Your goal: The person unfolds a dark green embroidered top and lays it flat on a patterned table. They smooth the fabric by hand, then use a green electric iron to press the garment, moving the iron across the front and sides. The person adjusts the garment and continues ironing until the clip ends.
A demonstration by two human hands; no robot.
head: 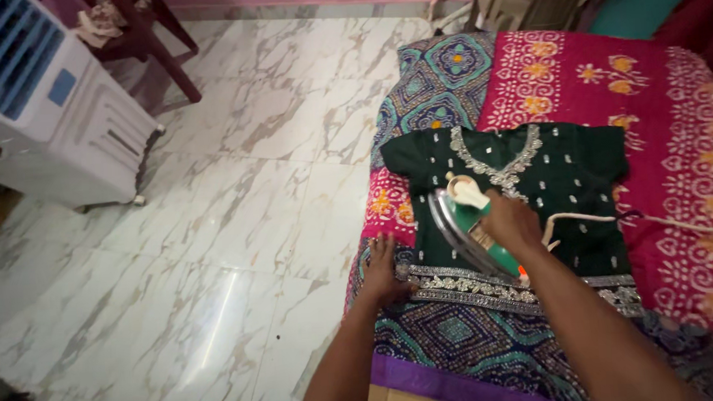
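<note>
A dark green embroidered top (566,173) with silver trim lies flat on a patterned cloth (661,111) covering a raised surface. My right hand (510,221) grips the handle of a green and white electric iron (463,223), which is tipped on its side over the garment's left part so its metal soleplate faces left. My left hand (383,271) rests flat, fingers spread, on the cloth at the garment's lower left corner, beside the silver hem border (491,283). The iron's white cord (683,226) trails to the right across the cloth.
A white air cooler (51,111) stands on the marble floor (213,257) at the left. A dark maroon chair (140,33) is behind it. Pink wall and teal and maroon fabric lie at the top right.
</note>
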